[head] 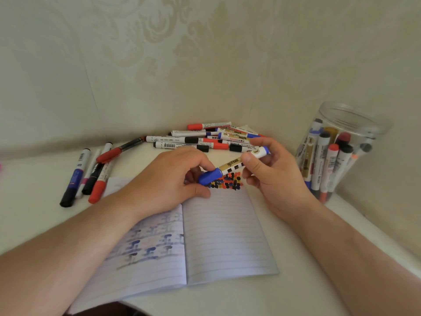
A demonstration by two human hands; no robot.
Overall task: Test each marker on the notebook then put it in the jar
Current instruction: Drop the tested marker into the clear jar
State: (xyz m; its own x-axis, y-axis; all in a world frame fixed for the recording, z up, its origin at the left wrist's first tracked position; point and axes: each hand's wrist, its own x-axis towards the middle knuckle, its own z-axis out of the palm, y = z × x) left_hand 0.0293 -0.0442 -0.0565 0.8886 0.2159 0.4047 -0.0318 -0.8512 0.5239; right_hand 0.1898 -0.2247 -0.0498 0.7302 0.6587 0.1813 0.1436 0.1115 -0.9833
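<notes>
the blue marker is lying slantwise above the notebook — left hand pinching its near-left cap, right hand gripping the far-right barrel, nearer the jar.

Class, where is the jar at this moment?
In the head view the jar stands at the far right of the table, against the wall, beyond the right hand and already holding markers.

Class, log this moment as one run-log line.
left hand: grips blue cap | right hand: holds blue marker barrel | over notebook test dots | jar: partly filled
</notes>
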